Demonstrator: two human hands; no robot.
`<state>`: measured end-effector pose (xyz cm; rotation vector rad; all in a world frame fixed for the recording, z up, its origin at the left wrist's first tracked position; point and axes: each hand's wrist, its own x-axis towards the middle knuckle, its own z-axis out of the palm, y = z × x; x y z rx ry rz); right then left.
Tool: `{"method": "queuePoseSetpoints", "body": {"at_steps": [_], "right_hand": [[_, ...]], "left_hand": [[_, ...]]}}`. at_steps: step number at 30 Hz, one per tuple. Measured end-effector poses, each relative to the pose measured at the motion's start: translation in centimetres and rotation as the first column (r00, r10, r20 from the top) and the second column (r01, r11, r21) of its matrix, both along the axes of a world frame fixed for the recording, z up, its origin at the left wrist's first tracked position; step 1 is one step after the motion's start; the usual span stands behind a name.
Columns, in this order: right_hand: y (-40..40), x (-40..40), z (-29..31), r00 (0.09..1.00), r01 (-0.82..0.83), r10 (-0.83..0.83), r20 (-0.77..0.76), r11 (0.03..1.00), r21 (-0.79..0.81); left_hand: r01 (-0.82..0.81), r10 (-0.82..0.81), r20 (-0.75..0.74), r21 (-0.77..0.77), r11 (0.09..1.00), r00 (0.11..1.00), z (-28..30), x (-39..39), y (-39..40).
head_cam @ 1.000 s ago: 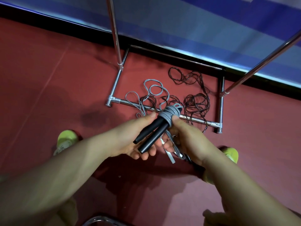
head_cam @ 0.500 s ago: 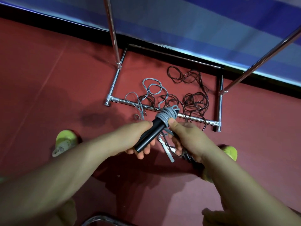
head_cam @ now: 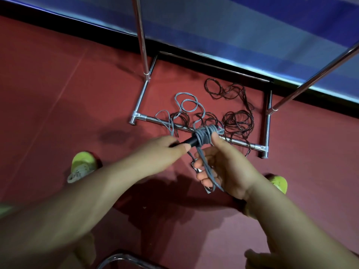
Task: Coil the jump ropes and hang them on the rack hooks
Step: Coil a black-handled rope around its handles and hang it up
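The grey jump rope [head_cam: 204, 135] is wound in tight turns around the far end of its black handles [head_cam: 191, 141], and the bundle sits in mid-air between the two hands, above the rack's near floor bar. The left hand [head_cam: 161, 154] lies on the near-left side of the bundle, its fingers and thumb curled round the handles so that only their wrapped end shows. The right hand [head_cam: 223, 167] is just to the right and nearer; its thumb presses against the side of the wound turns, while its curled fingers hold several loose strands of the same rope, which run down from the bundle across the palm and hang out below the hand. A small silvery piece shows among those fingers, too hidden to make out.

Beyond the hands, more of the grey cord lies in loose loops [head_cam: 187, 103] on the red floor [head_cam: 48, 94], crossing the bar. Next to it, to the right, a dark brown rope [head_cam: 238, 121] lies in a tangled heap inside the base of the chrome rack [head_cam: 144, 90], whose uprights rise out of view. A yellow-green shoe [head_cam: 82, 165] stands to the left, another [head_cam: 278, 183] to the right.
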<state>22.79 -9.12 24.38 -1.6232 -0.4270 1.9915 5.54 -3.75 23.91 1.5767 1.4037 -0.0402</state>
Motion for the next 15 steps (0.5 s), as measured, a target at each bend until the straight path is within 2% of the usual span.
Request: {"method": "queuePoseSetpoints", "body": {"at_steps": [6, 11, 13, 14, 15], "right_hand": [[-0.3, 0.1, -0.8, 0.999, -0.031, 0.031, 0.019, 1.0, 0.002], [-0.2, 0.3, -0.9, 0.998, 0.046, -0.049, 0.026, 0.995, 0.092], [-0.1, 0.4, -0.7, 0.998, 0.042, -0.049, 0.035, 0.985, 0.167], [-0.2, 0.5, -0.8, 0.998, 0.047, -0.054, 0.028, 0.977, 0.21], [-0.1, 0.5, -0.6, 0.998, 0.059, -0.064, 0.013, 0.966, 0.251]], "left_hand": [[0.002, -0.003, 0.03, 0.013, 1.0, 1.0, 0.2, 0.0, -0.2], [0.057, -0.057, 0.019, -0.002, 0.998, 0.998, 0.9, 0.1, -0.1], [0.037, -0.027, 0.087, -0.121, 0.992, 0.996, 0.7, 0.1, 0.1], [0.007, 0.046, 0.186, -0.273, 0.962, 0.981, 1.1, 0.0, 0.1], [0.01, 0.127, 0.266, -0.458, 0.889, 0.956, 1.7, -0.1, 0.1]]}}
